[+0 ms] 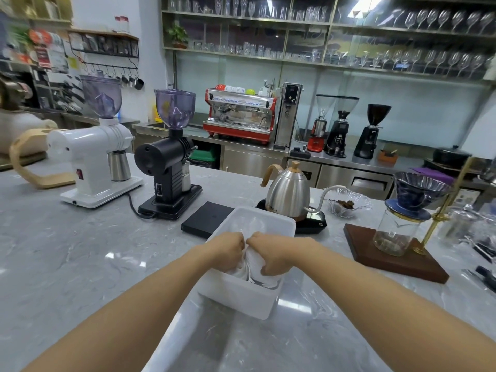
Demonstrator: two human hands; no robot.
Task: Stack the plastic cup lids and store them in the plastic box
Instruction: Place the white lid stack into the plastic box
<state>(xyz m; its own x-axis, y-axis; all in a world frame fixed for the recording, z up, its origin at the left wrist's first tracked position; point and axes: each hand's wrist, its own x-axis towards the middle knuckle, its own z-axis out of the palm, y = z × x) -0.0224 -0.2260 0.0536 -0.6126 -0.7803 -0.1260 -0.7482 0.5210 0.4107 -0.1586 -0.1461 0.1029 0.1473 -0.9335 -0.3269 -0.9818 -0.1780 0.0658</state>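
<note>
My left hand (230,249) & right hand (271,255) pinch the lid stack (255,267), low inside the box (241,299) on the worktop (80,264); storing step now; next, I think, let go gently.

Plastic box (271,299): translucent white, matt. Counter (80,259): glossy grey marble-look. Kettle (288,193): polished metal, wood-look handle.

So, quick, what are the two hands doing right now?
Left hand: closed on the stack of lids in the plastic box.
Right hand: closed on it too.
</note>
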